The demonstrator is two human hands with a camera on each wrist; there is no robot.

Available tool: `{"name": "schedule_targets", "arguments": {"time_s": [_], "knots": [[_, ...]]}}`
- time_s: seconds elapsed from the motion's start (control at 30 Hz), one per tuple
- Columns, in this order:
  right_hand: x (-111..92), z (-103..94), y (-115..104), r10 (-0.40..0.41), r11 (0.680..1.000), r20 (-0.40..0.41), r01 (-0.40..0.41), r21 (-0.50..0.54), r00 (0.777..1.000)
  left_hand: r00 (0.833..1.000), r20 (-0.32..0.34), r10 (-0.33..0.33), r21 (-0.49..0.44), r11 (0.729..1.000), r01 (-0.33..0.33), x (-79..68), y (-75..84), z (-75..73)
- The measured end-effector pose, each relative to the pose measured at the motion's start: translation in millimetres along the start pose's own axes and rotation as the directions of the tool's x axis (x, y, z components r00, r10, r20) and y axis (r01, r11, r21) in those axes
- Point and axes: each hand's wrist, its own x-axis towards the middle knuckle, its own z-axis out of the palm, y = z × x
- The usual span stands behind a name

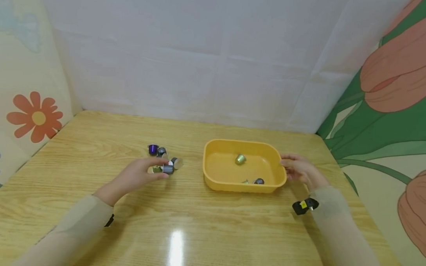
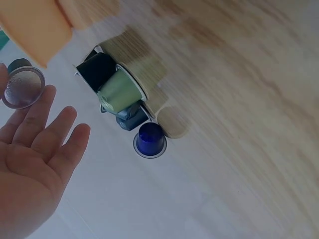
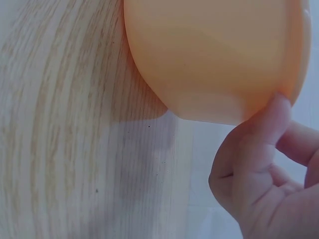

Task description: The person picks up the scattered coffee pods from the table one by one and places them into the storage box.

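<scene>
between the left hand [image 1: 135, 172], with its pinched grey capsule [image 1: 168, 169], and the yellow tub [image 1: 232, 187], a strip of table [image 1: 193, 148] gives passage. the other capsules [image 2: 120, 92] crowd together around that hand's fingertips and block a low path there. the tub stands in the way low down, though its top is open. the right hand [image 1: 300, 170], gripping it, bars its right end.

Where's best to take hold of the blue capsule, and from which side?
Probably pinch the blue capsule across its body, close against the flared rim, coming from the person's left. In the head view a dark capsule crowds its right, while its left is open. The body tapers away from the wider rim, so the rim should help against slipping.
</scene>
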Motion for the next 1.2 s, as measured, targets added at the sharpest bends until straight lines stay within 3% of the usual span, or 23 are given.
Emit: {"name": "schedule_targets", "arguments": {"time_s": [0.4,0.93,1.2], "knots": [[1,-0.3,0,0.014,1.0,0.006,-0.014,0.025,1.0,0.999,0.039,-0.035,-0.003,0.999,0.036,5.9,9.4,1.3],[0,0.2,-1,0.02,0.999,-0.011,-0.02,0.031,1.0,0.999,0.03,0.022,-0.029,0.999,-0.021,18.4,22.7,9.5],[0,-0.7,-1,0.019,0.998,-0.002,-0.019,0.056,1.0,0.999,0.042,0.003,-0.05,0.999,-0.001,25.1,27.8,14.4]]}}
